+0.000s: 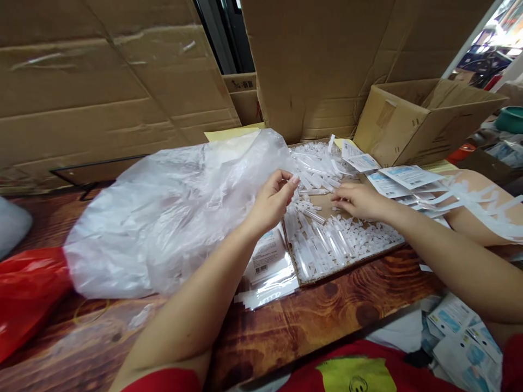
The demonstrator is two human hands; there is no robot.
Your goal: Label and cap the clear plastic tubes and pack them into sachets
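Note:
My left hand (273, 200) hovers over the left edge of a shallow cardboard tray (324, 202), its thumb and fingers curled together; what they hold, if anything, is too small to make out. My right hand (360, 201) reaches in from the right, low over the tray's middle, fingertips pinched near small white pieces. Clear plastic tubes (329, 239) lie in the tray's front part beside a heap of small white plastic pieces (370, 237). More clear tubes (312, 163) are piled at the back. Printed clear packets (267, 258) are stacked against the tray's left side.
A large translucent plastic bag (163, 218) covers the table's left, beside a red bag (32, 294). Printed packets (408, 179) lie right of the tray, near a cardboard box (404, 125). Tall cardboard (310, 65) stands behind. More packets (466, 337) sit below the wooden table edge.

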